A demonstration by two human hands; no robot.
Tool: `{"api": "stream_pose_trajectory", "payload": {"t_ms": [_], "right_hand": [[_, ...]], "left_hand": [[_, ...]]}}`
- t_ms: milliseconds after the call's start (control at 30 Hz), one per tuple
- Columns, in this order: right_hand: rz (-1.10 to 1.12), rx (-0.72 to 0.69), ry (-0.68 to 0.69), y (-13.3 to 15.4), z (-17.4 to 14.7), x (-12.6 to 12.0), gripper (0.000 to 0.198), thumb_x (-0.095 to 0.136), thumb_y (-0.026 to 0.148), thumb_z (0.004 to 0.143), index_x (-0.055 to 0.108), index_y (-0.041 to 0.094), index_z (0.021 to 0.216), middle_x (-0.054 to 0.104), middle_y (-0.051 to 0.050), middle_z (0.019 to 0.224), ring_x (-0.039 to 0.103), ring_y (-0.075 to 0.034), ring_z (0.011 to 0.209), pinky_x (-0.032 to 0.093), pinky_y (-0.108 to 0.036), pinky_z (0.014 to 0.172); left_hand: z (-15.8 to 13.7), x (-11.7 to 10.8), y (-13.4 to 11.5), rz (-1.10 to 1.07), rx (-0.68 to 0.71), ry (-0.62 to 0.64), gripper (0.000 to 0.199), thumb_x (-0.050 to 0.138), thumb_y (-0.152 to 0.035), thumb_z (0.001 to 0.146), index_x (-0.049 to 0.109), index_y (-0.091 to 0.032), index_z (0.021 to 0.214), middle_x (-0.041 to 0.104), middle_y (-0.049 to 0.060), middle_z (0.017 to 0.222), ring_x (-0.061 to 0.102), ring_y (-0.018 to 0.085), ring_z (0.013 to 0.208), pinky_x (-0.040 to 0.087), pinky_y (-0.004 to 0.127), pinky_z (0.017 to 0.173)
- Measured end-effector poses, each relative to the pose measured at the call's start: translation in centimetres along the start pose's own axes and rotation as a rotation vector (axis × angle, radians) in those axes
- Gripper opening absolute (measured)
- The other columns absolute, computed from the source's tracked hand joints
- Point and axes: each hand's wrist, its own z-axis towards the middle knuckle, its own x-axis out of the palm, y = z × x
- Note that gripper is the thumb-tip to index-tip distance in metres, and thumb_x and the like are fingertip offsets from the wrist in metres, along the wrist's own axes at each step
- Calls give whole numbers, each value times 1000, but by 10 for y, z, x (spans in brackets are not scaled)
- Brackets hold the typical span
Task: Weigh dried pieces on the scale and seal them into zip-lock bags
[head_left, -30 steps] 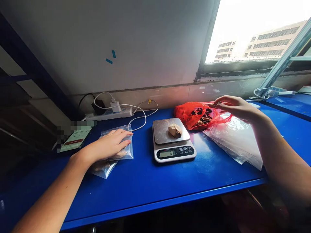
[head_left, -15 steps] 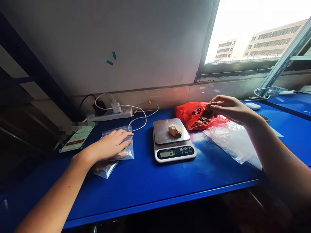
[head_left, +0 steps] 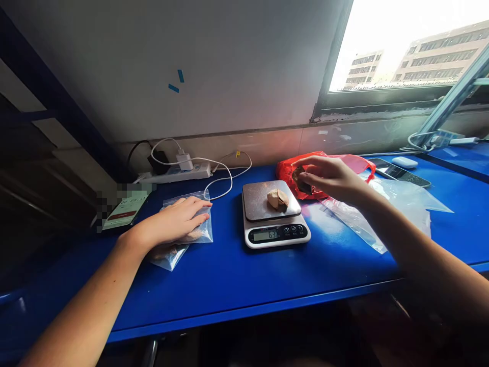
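Observation:
My left hand (head_left: 179,220) lies with its fingers stretched out on clear plastic bags (head_left: 206,232) that hold something brownish. My right hand (head_left: 330,176) pinches a dark brown, dried-looking piece (head_left: 302,179) between thumb and fingers, in front of a red plastic bag (head_left: 284,171) that it partly hides. Left of that hand stands a white kitchen scale (head_left: 277,238) with a steel plate and a display that seems to read 63. On its plate rest beige-brown, shell-like pieces (head_left: 278,199).
Flat clear plastic bags (head_left: 367,221) lie at the right of the blue table (head_left: 229,295). Behind them are a dark phone (head_left: 405,173) and a white oval object (head_left: 405,162). A phone with a running timer (head_left: 126,209) stands at the left, near a power strip (head_left: 179,174) with white cables.
My right hand has moved left from the red bag's opening toward the scale, with a dark brown piece now visible in its fingers. My left hand has stayed on the plastic bags.

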Motion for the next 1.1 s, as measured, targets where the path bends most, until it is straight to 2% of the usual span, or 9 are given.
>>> {"api": "stream_pose_trajectory", "payload": {"t_ms": [67, 200, 333, 467, 600, 700, 800, 900, 1100], "right_hand": [[-109, 52, -53, -9, 6, 5, 21, 64, 41, 81, 69, 26, 95, 70, -3, 88, 66, -19, 79, 55, -35, 69], [-133, 76, 45, -12, 13, 22, 19, 60, 40, 82, 71, 25, 88, 69, -2, 80, 65, -19, 73, 52, -34, 65], [8, 18, 53, -5, 12, 34, 31, 61, 44, 81, 69, 26, 105, 70, -3, 88, 65, -19, 78, 52, -35, 70], [44, 7, -47, -5, 10, 30, 36, 60, 44, 82, 67, 23, 110, 69, -4, 86, 63, -16, 71, 52, -33, 69], [75, 127, -39, -10, 10, 25, 40, 58, 42, 83, 65, 16, 113, 69, -7, 86, 63, -16, 73, 50, -30, 64], [4, 197, 8, -15, 11, 30, 32, 58, 37, 83, 65, 16, 107, 70, -7, 86, 62, -16, 70, 47, -27, 58], [-259, 61, 12, -21, 13, 37, 19, 57, 31, 84, 69, 17, 85, 68, -6, 78, 59, -15, 67, 43, -28, 60], [-539, -105, -40, -26, 14, 41, 23, 58, 28, 84, 67, 16, 66, 64, -7, 74, 56, -16, 70, 41, -29, 64], [-565, -243, -278, -11, 8, 21, 24, 52, 27, 88, 69, 16, 76, 66, -7, 76, 55, -14, 66, 40, -27, 63]], "left_hand": [[0, 0, 1, 2, 4, 2, 59, 29, -55, 93, 46, -23, 140, 44, 6, 146, 34, 26, 136, 28, 42, 114], [0, -1, -1, 3, -5, 18, 59, 28, -53, 93, 45, -22, 141, 44, 7, 146, 34, 26, 137, 28, 43, 114], [0, -2, -3, -2, -15, 12, 59, 29, -53, 93, 45, -22, 141, 44, 7, 146, 35, 27, 137, 28, 43, 114], [-1, -3, -5, -15, -19, 7, 58, 30, -52, 92, 47, -23, 139, 46, 8, 144, 37, 28, 135, 30, 44, 113], [-4, -7, -11, -19, -37, 26, 59, 31, -52, 91, 45, -23, 141, 46, 7, 144, 36, 29, 136, 32, 45, 112], [-5, -9, -13, -16, -37, 23, 60, 31, -52, 90, 46, -23, 140, 48, 7, 143, 38, 29, 135, 33, 44, 111], [-5, -8, -14, -3, -37, 18, 60, 31, -52, 90, 47, -22, 140, 48, 8, 143, 39, 29, 135, 33, 43, 111], [-4, -8, -13, 9, -23, 14, 60, 30, -51, 90, 47, -21, 140, 48, 9, 143, 39, 29, 134, 33, 43, 111], [-4, -6, -12, 47, 18, 17, 58, 30, -46, 91, 49, -18, 138, 50, 11, 140, 41, 29, 131, 33, 45, 111]]}}
